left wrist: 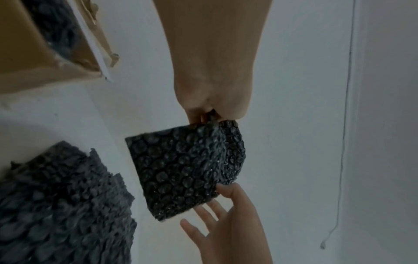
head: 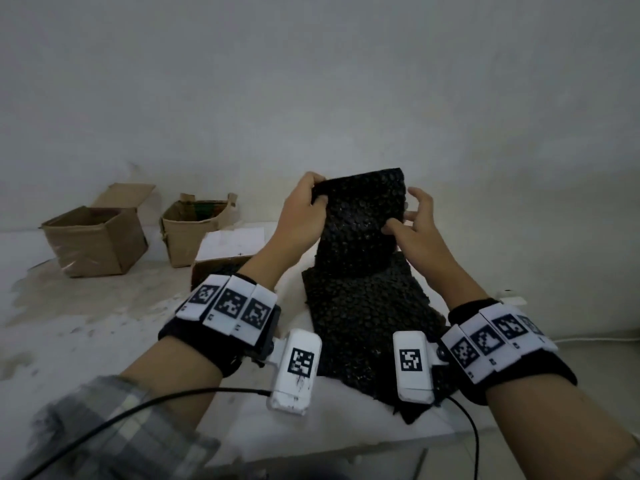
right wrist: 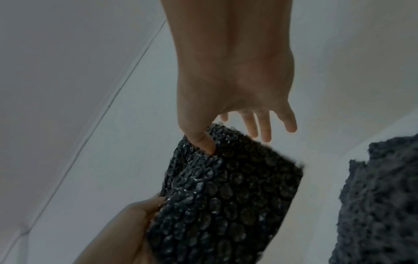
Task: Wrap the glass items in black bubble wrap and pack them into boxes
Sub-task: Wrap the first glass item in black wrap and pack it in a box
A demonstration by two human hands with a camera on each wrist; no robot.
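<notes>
A bundle of black bubble wrap is held upright above the table. My left hand pinches its upper left corner, thumb in front. My right hand is at the bundle's right edge, thumb pressing the front and fingers spread straight. In the left wrist view the left hand grips the top of the bundle. In the right wrist view only the thumb of the right hand touches the bundle. Whatever the wrap covers is hidden.
A stack of black bubble wrap sheets lies on the white table under my hands. Two open cardboard boxes stand at the back left. A third box with a white flap holds black wrap. A white cable runs at the right.
</notes>
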